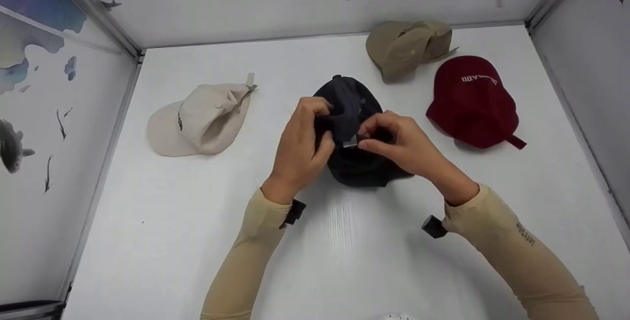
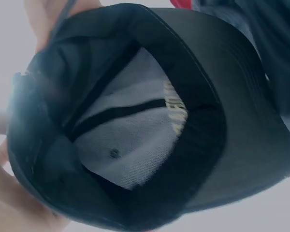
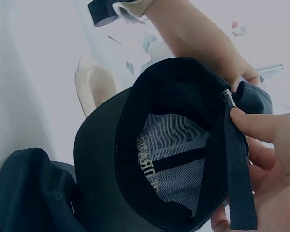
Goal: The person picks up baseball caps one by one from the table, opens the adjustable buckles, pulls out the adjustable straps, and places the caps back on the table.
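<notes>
Both hands hold a dark navy baseball cap [image 1: 339,98] raised over the table, its back toward me. Its inside shows pale mesh with stitched lettering [image 2: 176,108] in reverse. My left hand [image 1: 302,145] grips the cap's back edge, fingers over the cloth and thumb below. The right hand [image 1: 401,140] pinches the cap's strap [image 3: 240,179] beside a metal buckle [image 1: 350,142]; in the right wrist view the thumb presses on it and the loose end hangs down. Below the held cap lies more dark cap cloth [image 1: 362,172], partly hidden; the right wrist view shows it as a separate dark cap [image 3: 34,193].
On the white table [image 1: 197,241], a cream cap [image 1: 206,118] lies at left. A khaki cap [image 1: 411,47] sits at the back right, and a dark red cap [image 1: 475,101] stands in front of it. Printed panels [image 1: 295,5] wall the table's back and sides.
</notes>
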Available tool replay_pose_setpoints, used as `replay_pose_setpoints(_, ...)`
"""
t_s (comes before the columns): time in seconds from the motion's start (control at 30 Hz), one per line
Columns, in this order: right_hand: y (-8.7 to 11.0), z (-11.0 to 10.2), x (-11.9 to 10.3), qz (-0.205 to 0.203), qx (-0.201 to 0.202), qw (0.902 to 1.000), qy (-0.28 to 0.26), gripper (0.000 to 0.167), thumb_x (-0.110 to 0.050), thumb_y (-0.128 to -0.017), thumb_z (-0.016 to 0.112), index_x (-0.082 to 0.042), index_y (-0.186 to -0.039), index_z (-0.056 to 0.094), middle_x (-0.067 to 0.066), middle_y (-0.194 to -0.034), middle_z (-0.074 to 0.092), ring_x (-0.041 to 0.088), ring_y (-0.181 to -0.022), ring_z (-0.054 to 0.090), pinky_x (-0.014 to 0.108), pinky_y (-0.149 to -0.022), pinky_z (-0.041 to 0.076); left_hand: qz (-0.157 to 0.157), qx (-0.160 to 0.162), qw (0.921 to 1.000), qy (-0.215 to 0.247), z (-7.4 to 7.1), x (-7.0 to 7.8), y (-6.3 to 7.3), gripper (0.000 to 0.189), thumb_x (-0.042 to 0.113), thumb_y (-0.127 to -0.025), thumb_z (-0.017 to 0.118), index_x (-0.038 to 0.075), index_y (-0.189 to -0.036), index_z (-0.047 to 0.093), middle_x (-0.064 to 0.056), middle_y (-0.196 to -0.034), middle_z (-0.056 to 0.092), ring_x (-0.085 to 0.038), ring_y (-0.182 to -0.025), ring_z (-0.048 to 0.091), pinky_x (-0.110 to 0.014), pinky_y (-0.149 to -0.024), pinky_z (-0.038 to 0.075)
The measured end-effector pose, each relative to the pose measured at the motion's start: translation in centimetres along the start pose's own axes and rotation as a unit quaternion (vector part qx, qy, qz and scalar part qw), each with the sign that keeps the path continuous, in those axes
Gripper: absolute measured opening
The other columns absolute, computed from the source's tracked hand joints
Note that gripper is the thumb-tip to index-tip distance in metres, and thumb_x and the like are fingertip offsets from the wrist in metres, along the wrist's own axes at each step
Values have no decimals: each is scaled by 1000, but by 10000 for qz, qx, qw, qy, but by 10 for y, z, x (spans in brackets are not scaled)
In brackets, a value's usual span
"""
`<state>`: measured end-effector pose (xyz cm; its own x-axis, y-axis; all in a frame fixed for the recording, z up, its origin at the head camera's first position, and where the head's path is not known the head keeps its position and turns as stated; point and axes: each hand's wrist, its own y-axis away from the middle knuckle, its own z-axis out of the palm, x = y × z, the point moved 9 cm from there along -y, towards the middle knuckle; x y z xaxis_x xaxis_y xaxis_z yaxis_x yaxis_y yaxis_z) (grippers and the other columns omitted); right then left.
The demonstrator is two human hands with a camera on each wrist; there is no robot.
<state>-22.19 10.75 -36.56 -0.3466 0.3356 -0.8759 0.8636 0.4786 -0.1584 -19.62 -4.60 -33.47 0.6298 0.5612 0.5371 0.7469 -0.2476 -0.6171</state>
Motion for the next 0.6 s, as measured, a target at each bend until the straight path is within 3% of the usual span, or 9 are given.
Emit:
replay_pose_setpoints(0.07, 0, 0, -2, -45, 29, 9999, 138, 11, -7, -88, 74, -1, -97, 70, 8, -91, 66, 11, -88, 53, 18, -81, 44, -15, -78, 10000, 51, 0, 3, -1, 34, 18, -91, 55, 4, -120, 44, -10, -119, 56, -19, -109, 56, -32, -100, 46)
replay_pose_setpoints(0.2, 0, 2, -5, -157, 29, 9993, 329, 11, -8, -88, 75, -3, -97, 71, 9, -92, 68, 12, -89, 53, 21, -82, 44, -372, -135, 9992, 15, 0, 2, -3, 37, 32, -97, 62, 4, -119, 53, -7, -113, 61, -16, -105, 60, -31, -96, 50)
replay_pose_setpoints(0.37, 1, 4, -6, -355, -42, 9991, 205, 10, -6, -88, 75, -3, -96, 70, 7, -92, 68, 11, -89, 55, 20, -82, 45, -820, 65, 9966, -13, -3, -6, -5, 16, 17, -97, 65, 4, -105, 60, -7, -101, 65, -16, -95, 63, -32, -88, 53)
replay_pose_setpoints(0.53, 2, 4, -9, -699, -10, 9975, -65, 10, -3, -86, 75, -2, -94, 69, 5, -91, 67, 10, -87, 58, 19, -81, 47, -1282, 57, 9914, -260, -2, -16, -5, 18, 14, -95, 66, 4, -106, 55, -8, -97, 66, -18, -89, 64, -33, -82, 54)
replay_pose_setpoints(0.6, 3, 4, -10, -768, 16, 9970, -134, 10, -3, -86, 75, -2, -94, 69, 5, -91, 67, 9, -86, 58, 18, -80, 48, -1304, 49, 9910, -306, -1, -17, -4, 20, 13, -95, 66, 4, -105, 51, -8, -97, 61, -18, -84, 60, -32, -76, 52)
